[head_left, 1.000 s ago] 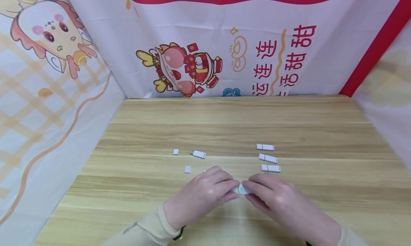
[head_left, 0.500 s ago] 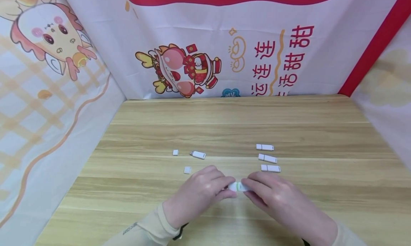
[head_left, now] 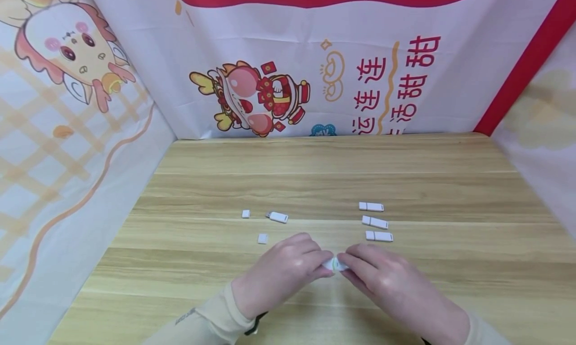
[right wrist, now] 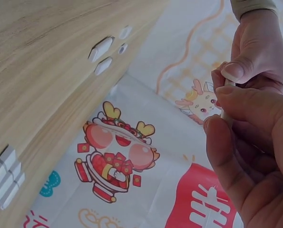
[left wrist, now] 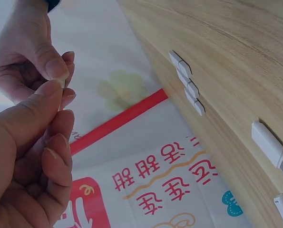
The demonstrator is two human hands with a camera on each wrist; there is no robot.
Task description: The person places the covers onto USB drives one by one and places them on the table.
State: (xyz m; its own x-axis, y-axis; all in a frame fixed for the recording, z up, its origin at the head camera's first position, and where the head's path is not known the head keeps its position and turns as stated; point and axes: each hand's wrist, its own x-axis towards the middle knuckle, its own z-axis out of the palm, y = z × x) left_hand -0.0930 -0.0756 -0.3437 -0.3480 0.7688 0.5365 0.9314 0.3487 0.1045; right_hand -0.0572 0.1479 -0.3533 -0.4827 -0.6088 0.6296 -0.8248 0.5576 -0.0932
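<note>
A small white object with a pale green band spans the two hands above the table. Its left end is pinched by the thumb and fingers of the left hand, its right end by those of the right hand. The fingertips nearly meet, covering most of it. In the left wrist view the left hand faces the right hand across it; in the right wrist view only a thin edge shows by the right hand.
Left of centre lie an uncapped white USB stick and two small white caps, one upper, one lower. Another stick shows in the right wrist view. On the right, three capped sticks form a column. Printed cloth stands behind.
Since half a second ago the left fingertips have moved slightly right, towards the right hand, covering more of the white object, which now tilts a little. Both hands still hold it; the table items have not moved.
</note>
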